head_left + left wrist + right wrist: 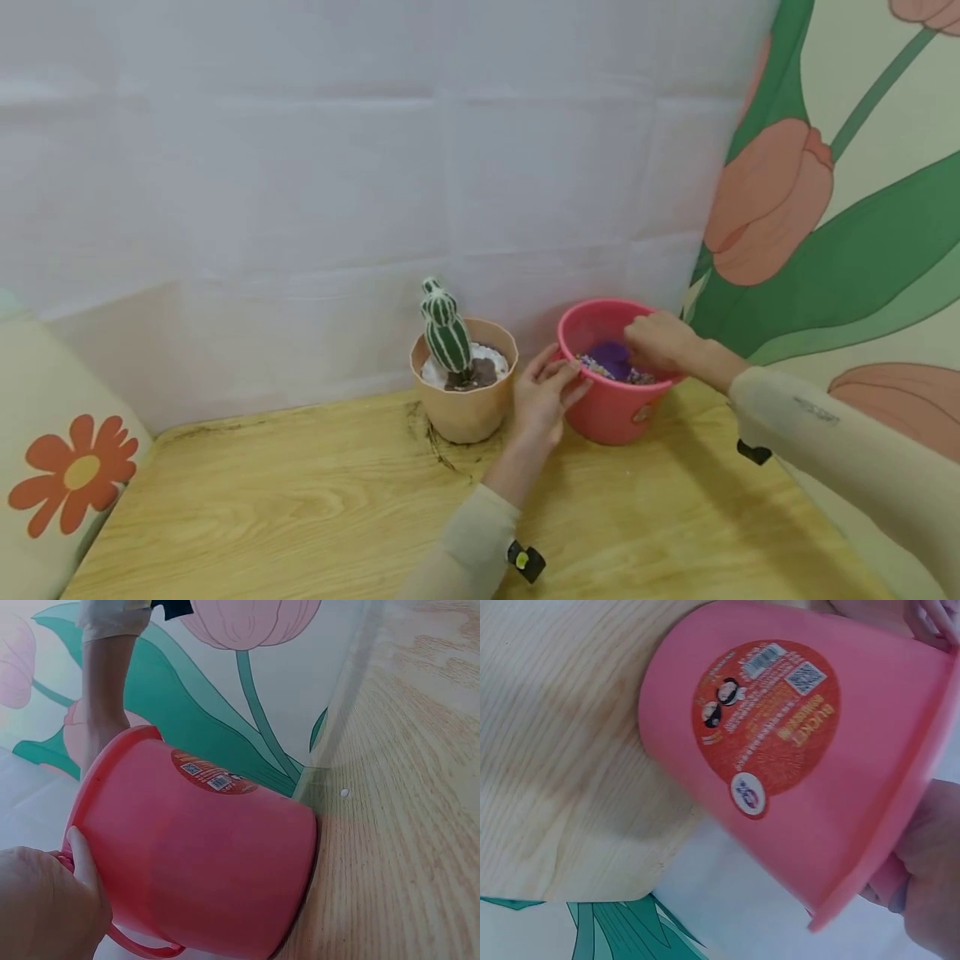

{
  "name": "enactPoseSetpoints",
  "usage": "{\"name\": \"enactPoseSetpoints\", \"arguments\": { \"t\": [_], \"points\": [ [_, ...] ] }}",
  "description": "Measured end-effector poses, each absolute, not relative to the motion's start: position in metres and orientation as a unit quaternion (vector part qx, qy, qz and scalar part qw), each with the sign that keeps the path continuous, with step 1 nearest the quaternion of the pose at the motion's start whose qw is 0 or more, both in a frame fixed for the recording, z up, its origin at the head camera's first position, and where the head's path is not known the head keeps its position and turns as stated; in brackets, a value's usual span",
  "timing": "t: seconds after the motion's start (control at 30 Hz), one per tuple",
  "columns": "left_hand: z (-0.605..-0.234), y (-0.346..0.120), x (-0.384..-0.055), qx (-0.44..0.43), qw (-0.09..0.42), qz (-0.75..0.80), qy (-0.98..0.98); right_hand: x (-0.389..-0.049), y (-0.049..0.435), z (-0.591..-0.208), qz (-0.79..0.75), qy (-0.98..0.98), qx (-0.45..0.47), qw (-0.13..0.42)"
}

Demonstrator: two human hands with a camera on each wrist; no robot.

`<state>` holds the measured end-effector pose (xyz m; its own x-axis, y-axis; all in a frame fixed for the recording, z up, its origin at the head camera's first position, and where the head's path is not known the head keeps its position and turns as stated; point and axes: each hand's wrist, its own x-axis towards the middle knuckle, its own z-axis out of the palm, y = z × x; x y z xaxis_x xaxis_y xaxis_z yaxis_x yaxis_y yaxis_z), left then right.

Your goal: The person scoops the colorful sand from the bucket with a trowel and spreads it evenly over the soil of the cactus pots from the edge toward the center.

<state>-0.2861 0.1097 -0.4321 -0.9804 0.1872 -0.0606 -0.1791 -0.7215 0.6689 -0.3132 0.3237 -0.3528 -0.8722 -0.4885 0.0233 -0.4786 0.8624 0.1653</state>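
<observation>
A pink bucket (615,417) stands upright on the wooden table, with small mixed-colour gravel (596,367) inside. My left hand (542,392) grips its near-left rim, thumb on the outer wall in the left wrist view. Over the far-right rim reaches my right hand (663,340), fingers curled down inside the bucket, holding a purple scoop (611,358) whose blade lies in the gravel. The bucket wall hides most of the right fingers in the right wrist view. Left of the bucket sits a peach pot (465,412) with a striped green cactus (447,337), white grains and dark soil.
Dark soil crumbs (442,450) lie on the wooden table (300,500) around the pot. A white sheet (322,183) hangs behind, close to the pot and bucket. On the right is a wall with painted tulips (780,200); a panel with an orange flower (81,472) stands left.
</observation>
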Motion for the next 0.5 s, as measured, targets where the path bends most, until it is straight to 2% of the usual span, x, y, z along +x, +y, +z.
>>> {"name": "enactPoseSetpoints", "arguments": {
  "t": [0.5],
  "points": [
    [-0.432,0.109,-0.284,0.007,0.099,0.929,0.357,-0.303,0.334,-0.327,0.13,-0.963,0.228,-0.064]
  ]
}}
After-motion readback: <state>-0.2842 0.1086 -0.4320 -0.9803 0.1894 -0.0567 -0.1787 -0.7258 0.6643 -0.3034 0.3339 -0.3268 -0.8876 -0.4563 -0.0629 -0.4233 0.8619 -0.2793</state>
